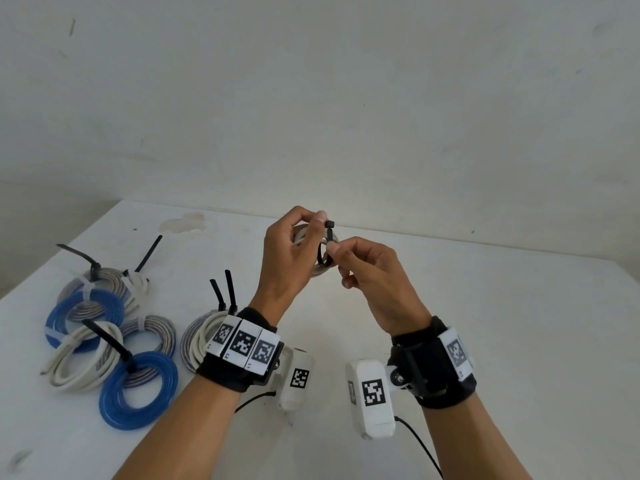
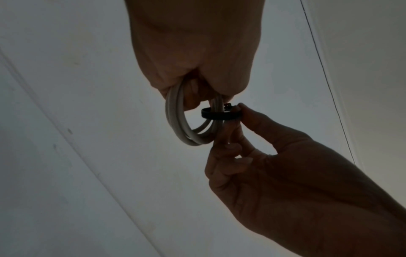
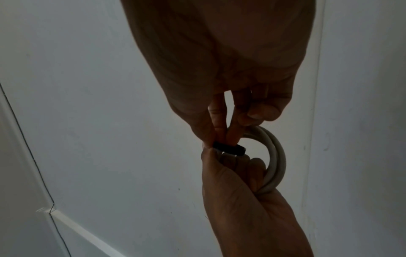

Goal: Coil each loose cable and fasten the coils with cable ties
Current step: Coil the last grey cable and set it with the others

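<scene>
Both hands are raised above the white table (image 1: 485, 306). My left hand (image 1: 294, 247) grips a small coil of white cable (image 2: 178, 125), also seen as the white coil (image 3: 274, 160) in the right wrist view. A black cable tie (image 1: 327, 249) loops round one side of the coil; the tie's loop (image 2: 219, 115) (image 3: 230, 148) is still loose. My right hand (image 1: 360, 268) pinches the tie between thumb and forefinger, right next to the left thumb. The tie's square head (image 1: 330, 223) sticks up by the left fingertips.
On the table's left lie several tied coils: blue coils (image 1: 138, 389) (image 1: 85, 318), white and grey coils (image 1: 83, 358) (image 1: 149, 332), each with a black or white tie. Another tied white and grey coil (image 1: 201, 337) lies just behind my left wrist. A wall rises behind the table.
</scene>
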`<state>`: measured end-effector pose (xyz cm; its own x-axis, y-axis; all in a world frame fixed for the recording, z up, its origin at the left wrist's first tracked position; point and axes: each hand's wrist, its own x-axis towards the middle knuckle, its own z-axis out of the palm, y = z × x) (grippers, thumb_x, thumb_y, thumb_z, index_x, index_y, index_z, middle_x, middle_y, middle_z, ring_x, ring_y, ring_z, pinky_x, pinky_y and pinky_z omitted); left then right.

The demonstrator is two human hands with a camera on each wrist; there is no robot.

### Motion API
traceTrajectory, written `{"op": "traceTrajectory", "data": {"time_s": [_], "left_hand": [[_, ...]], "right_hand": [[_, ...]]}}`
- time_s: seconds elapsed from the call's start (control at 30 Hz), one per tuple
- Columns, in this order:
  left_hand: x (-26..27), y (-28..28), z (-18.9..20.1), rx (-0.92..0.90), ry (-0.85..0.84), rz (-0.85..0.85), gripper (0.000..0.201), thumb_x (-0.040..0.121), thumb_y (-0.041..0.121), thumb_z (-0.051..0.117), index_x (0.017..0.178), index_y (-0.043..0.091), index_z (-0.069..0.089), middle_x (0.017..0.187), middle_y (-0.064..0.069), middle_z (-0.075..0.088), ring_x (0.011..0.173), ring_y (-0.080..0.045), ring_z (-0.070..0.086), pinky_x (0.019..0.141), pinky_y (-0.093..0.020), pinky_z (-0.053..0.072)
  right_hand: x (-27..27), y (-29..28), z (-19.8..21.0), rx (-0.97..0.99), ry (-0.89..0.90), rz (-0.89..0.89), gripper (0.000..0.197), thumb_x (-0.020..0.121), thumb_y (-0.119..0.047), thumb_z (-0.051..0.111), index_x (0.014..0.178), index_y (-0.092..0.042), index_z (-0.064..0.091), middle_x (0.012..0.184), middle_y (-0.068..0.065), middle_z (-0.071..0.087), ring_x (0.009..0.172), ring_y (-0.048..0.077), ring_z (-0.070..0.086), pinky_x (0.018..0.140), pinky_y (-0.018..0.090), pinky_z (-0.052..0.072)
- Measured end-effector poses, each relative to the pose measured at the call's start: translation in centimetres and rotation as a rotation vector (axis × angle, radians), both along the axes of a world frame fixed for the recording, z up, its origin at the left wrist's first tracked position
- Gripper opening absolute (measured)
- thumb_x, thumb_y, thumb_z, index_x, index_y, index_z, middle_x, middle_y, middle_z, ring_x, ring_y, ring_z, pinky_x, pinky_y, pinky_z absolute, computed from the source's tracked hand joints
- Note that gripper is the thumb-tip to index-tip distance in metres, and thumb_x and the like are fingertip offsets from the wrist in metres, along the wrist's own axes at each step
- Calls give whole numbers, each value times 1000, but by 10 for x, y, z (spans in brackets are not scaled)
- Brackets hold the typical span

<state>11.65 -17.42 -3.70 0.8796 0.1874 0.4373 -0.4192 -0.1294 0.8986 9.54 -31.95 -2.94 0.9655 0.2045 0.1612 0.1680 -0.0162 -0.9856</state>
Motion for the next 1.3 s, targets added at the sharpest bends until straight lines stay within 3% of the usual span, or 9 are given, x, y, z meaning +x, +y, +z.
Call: {"op": "traceTrajectory", "data": {"time_s": [0.07, 0.27, 0.43, 0.63, 0.73, 0.8, 0.87, 1.07, 1.3], "left_hand": [[1, 2, 0, 36, -20, 12, 22, 102, 27, 58, 91, 9, 65, 84, -2, 76, 77, -17, 73, 67, -23, 55], [0, -1, -1, 72, -28, 9, 23, 102, 27, 59, 89, 9, 67, 79, 6, 73, 71, -10, 69, 65, -19, 51], [1, -2, -2, 92, -52, 31, 24, 101, 28, 60, 87, 10, 65, 76, 3, 72, 66, -10, 65, 62, -21, 49], [-2, -3, -2, 193, -74, -10, 24, 100, 30, 61, 87, 11, 66, 75, -2, 71, 68, -20, 68, 61, -36, 56], [-3, -5, -4, 176, -45, -53, 24, 101, 31, 60, 88, 11, 65, 76, -2, 72, 70, -22, 70, 64, -42, 58], [-5, -8, -4, 174, -31, -76, 24, 102, 29, 59, 88, 10, 63, 74, -1, 72, 68, -20, 69, 63, -38, 57], [-7, -11, -4, 173, -31, -114, 24, 102, 28, 59, 88, 9, 63, 72, 4, 71, 66, -15, 68, 62, -30, 55], [-25, -27, 6, 197, 37, -339, 26, 102, 19, 56, 85, 0, 62, 58, 17, 62, 48, 2, 54, 53, -7, 38], [-30, -38, 4, 134, 134, -370, 38, 95, 45, 62, 79, 11, 55, 50, 4, 42, 45, -15, 29, 47, -25, 28]], "right_hand": [[0, -1, 1, 21, 1, 9, 24, 99, -25, 66, 80, -11, 72, 82, 16, 60, 73, 25, 39, 64, 28, 38], [0, -5, 5, 24, -12, 44, 24, 99, -24, 64, 79, -13, 71, 80, 17, 55, 70, 18, 44, 66, 29, 40], [-1, -5, 5, 88, 25, 2, 24, 99, -21, 64, 78, -11, 69, 83, 14, 60, 68, 15, 46, 66, 28, 40], [1, -4, 3, 120, 39, -120, 23, 97, -23, 67, 82, -6, 71, 74, 7, 64, 63, 15, 47, 59, 24, 40], [4, -7, 1, 137, 10, -202, 22, 94, -25, 72, 96, -3, 73, 74, 5, 68, 62, 12, 54, 57, 24, 44], [2, -6, 2, 149, -28, -208, 19, 94, -22, 71, 102, -5, 75, 80, 6, 72, 65, 10, 58, 57, 21, 45], [1, -7, 3, 177, -53, -249, 11, 94, -17, 71, 96, -7, 77, 81, 4, 74, 67, 9, 60, 57, 19, 45], [10, -30, 8, 353, -40, -506, 5, 93, -18, 73, 92, -13, 73, 74, -7, 66, 69, 10, 55, 62, 25, 45], [11, -30, 6, 312, -109, -528, 15, 101, -19, 63, 100, -4, 65, 83, 5, 76, 60, 15, 56, 51, 22, 44]]}}
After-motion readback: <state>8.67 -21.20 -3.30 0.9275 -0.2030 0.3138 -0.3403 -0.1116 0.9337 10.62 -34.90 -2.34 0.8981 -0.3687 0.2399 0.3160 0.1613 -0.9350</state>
